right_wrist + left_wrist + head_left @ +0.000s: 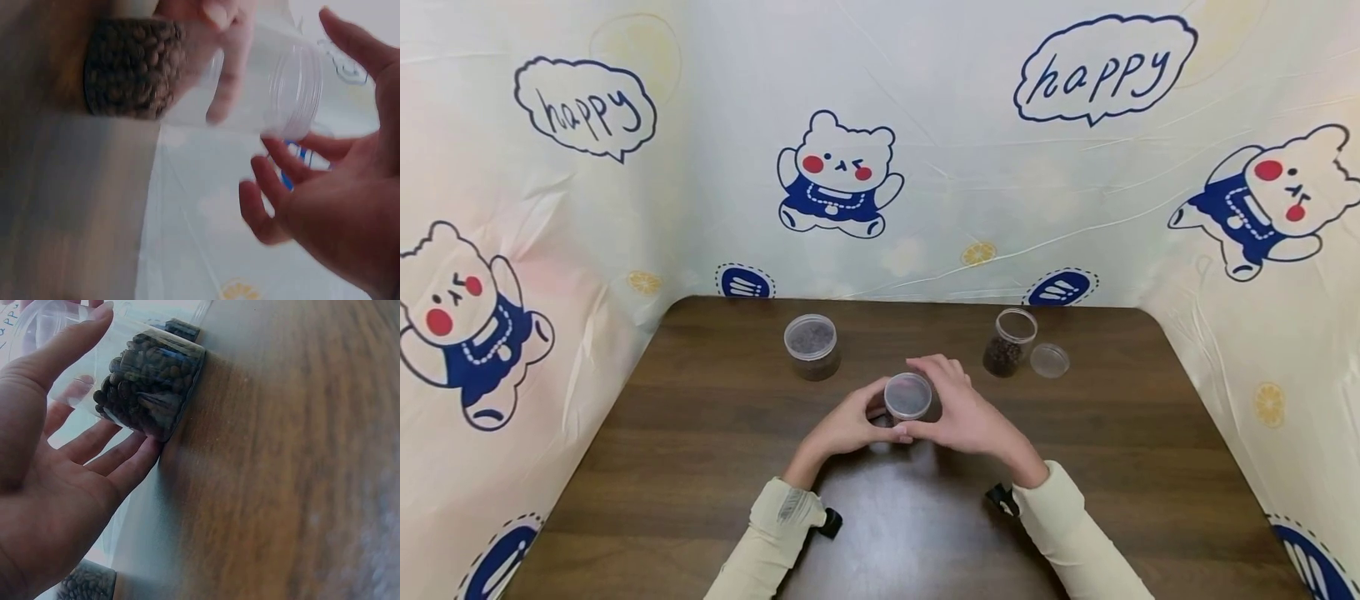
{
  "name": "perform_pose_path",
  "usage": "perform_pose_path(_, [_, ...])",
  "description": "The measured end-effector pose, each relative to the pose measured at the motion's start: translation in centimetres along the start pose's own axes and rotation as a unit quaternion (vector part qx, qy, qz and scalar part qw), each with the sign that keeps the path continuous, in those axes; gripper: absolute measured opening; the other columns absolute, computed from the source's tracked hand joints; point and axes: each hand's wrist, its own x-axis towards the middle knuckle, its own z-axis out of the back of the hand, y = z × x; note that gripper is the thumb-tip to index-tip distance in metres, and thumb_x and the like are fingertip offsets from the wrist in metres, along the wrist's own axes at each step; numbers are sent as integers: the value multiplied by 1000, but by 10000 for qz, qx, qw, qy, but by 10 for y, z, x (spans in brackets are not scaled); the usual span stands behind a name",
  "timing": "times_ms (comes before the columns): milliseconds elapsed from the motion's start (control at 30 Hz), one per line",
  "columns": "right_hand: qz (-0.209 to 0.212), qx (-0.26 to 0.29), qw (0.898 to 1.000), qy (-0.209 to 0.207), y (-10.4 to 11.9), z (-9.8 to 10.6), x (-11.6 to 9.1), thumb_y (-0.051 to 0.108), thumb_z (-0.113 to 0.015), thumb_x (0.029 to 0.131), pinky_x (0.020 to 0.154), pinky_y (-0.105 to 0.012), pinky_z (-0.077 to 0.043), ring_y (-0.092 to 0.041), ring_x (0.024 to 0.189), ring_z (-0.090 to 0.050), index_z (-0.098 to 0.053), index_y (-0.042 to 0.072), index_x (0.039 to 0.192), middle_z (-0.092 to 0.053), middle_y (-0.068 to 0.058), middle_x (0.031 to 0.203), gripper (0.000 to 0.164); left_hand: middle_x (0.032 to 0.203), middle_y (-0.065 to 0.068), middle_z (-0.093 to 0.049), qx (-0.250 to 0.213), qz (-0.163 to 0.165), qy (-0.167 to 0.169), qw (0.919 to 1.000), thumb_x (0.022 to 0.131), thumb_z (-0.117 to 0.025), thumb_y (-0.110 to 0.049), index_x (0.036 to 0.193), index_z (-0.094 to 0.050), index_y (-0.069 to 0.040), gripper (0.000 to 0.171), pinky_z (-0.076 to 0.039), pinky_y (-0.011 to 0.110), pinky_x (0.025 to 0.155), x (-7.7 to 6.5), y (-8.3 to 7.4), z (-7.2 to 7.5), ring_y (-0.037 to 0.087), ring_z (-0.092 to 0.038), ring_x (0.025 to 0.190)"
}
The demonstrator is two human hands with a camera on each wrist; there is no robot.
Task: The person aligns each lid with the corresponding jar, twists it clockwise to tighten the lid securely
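Observation:
A clear plastic jar [908, 398] partly filled with brown coffee beans [153, 378] stands upright at the middle of the table, a clear lid [297, 90] over its top. My left hand [847, 423] grips the jar's side, thumb on one face and fingers round the other. Around the lid hovers my right hand [966, 412], its thumb spread away from the fingers. In the right wrist view, some of its fingertips are right at the lid's rim, and the thumb stands apart from it.
Back left on the brown table [700, 467] stands a lidded jar [812, 358] with dark contents. At the back right is a lidless jar [1006, 350] of dark beans, with a loose clear lid [1049, 361] lying beside it. Printed cloth [940, 167] surrounds the table's back and sides.

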Motion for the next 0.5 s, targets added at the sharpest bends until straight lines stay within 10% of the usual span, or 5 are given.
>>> perform_pose_path(200, [290, 580, 9960, 612, -15, 12, 9, 33, -88, 87, 106, -49, -49, -21, 130, -49, -51, 22, 154, -56, -4, 147, 77, 137, 6, -66, -176, -40, 2, 9998, 82, -93, -20, 140, -58, -21, 68, -53, 28, 109, 1, -1, -1, 23, -65, 129])
perform_pose_path(500, [417, 455, 9974, 374, -13, 8, 9, 29, -87, 87, 102, -47, -51, -20, 124, -54, -59, 18, 145, -62, -1, 136, 65, 137, 5, -66, -276, -17, -4, 9996, 82, -93, -18, 140, -58, -22, 68, -52, 30, 111, 0, -2, -2, 22, -65, 130])
